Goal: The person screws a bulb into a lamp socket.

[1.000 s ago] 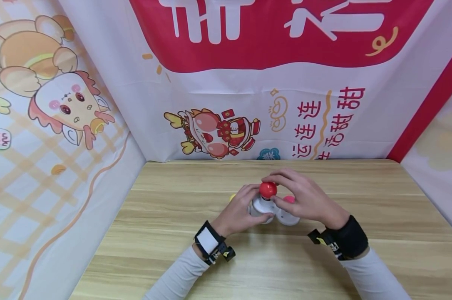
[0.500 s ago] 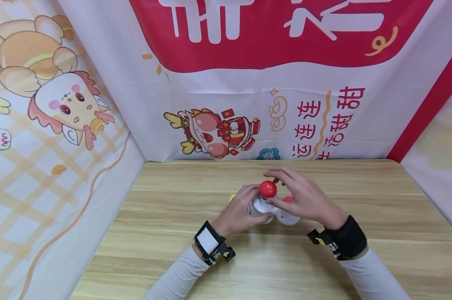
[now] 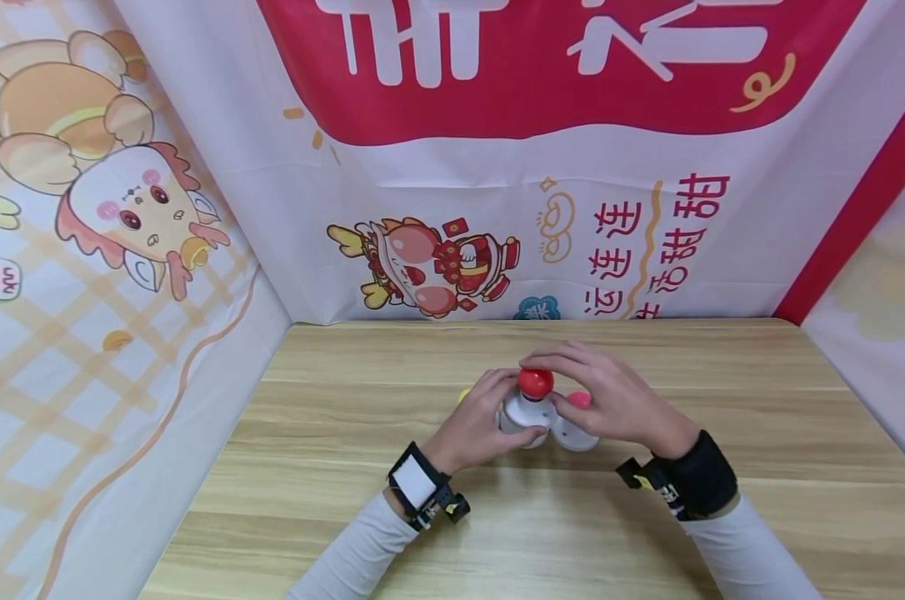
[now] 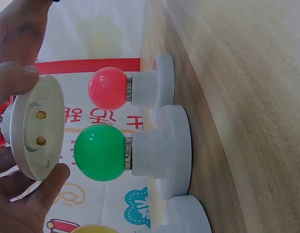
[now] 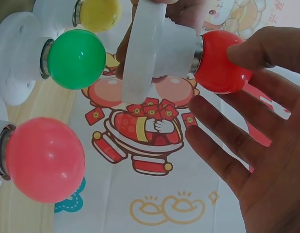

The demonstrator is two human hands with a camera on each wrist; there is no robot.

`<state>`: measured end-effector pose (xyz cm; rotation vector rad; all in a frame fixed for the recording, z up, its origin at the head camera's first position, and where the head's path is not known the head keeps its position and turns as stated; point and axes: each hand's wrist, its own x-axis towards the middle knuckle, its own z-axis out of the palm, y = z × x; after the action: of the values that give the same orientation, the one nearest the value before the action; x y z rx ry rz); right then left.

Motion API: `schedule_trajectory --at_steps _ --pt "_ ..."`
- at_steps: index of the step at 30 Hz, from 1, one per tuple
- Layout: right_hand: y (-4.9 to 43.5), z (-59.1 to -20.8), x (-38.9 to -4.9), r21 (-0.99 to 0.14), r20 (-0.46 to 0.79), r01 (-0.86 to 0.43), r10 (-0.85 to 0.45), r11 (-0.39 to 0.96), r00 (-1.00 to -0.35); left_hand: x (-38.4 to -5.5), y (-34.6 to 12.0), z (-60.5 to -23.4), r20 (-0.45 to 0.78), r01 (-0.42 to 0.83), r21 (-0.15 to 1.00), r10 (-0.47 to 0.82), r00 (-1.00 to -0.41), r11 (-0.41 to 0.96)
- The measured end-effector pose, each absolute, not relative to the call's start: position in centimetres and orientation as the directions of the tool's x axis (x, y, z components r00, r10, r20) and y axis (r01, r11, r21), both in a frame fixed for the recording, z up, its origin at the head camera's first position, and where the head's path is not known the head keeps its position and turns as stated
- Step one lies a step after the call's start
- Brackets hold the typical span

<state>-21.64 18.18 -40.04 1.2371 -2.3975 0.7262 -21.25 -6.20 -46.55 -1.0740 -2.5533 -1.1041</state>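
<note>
My left hand [image 3: 475, 425] grips a round white lamp holder [image 5: 142, 53] by its rim, above the table. Two brass-coloured terminals [image 4: 41, 115] show on its underside in the left wrist view. A red light bulb [image 5: 222, 63] sits in the holder's socket, its metal collar partly visible. My right hand [image 3: 610, 400] pinches this bulb, thumb on one side and a fingertip on the other; the remaining fingers are spread apart. Below the raised holder, a green bulb [image 4: 101, 152] stands in a white holder on the table.
A pink bulb [image 5: 45, 160] in a white holder stands right of the green one. A yellow bulb [image 5: 99, 14] in another holder is on the left, mostly hidden by my left hand in the head view. Printed cloth [image 3: 437, 192] hangs behind the wooden table [image 3: 347, 367].
My right fingers were round the red bulb, loosened and shifted off its far side half a second ago, and now hold it again. My left hand has stayed on the holder.
</note>
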Motion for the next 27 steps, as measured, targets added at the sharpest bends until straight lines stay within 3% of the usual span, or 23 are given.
schedule_trajectory --at_steps 16,27 --pt "17.98 -40.06 -21.55 -0.264 0.517 -0.786 -0.606 0.559 -0.604 -21.28 -6.08 -46.83 0.402 0.676 0.577 0.561 -0.724 0.458" --pt "17.98 -40.15 -21.5 -0.285 0.492 -0.826 -0.665 0.487 -0.561 -21.17 -6.13 -46.75 0.396 0.671 0.579 0.56 -0.728 0.463"
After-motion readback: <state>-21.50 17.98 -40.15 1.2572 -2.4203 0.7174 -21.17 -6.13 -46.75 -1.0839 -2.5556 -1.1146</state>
